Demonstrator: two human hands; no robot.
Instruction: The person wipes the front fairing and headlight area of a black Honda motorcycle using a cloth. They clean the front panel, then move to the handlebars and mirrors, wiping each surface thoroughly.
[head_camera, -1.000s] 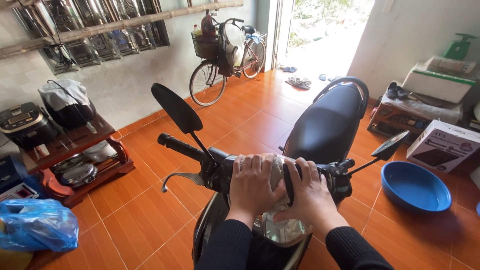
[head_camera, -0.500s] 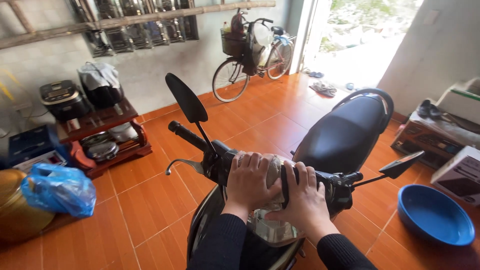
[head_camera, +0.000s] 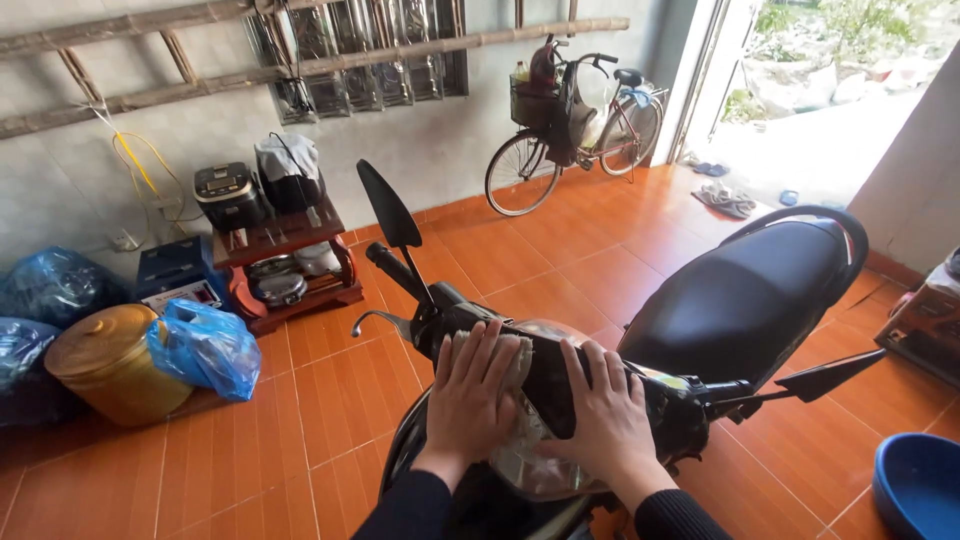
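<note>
A black motorbike (head_camera: 740, 300) stands on the orange tiled floor, seen from its front end. My left hand (head_camera: 475, 395) lies flat on a pale cloth (head_camera: 515, 355) pressed to the top of the handlebar cover. Beside it, my right hand (head_camera: 605, 420) rests with fingers spread on the same black cover, above the headlight (head_camera: 530, 465). The left mirror (head_camera: 388, 205) and handlebar grip (head_camera: 395, 270) stick out to the left; the right mirror (head_camera: 835, 375) points to the right.
A low wooden stand (head_camera: 290, 280) with cookers and pots is against the wall. Blue plastic bags (head_camera: 205, 345) and a yellow lidded bucket (head_camera: 110, 360) sit at the left. A bicycle (head_camera: 570, 120) leans by the open doorway. A blue basin (head_camera: 920, 485) is at lower right.
The view has swung left and closer, bringing the bags and bucket into sight. Both hands stay on the handlebar cover, the left one with the cloth shifted slightly leftward.
</note>
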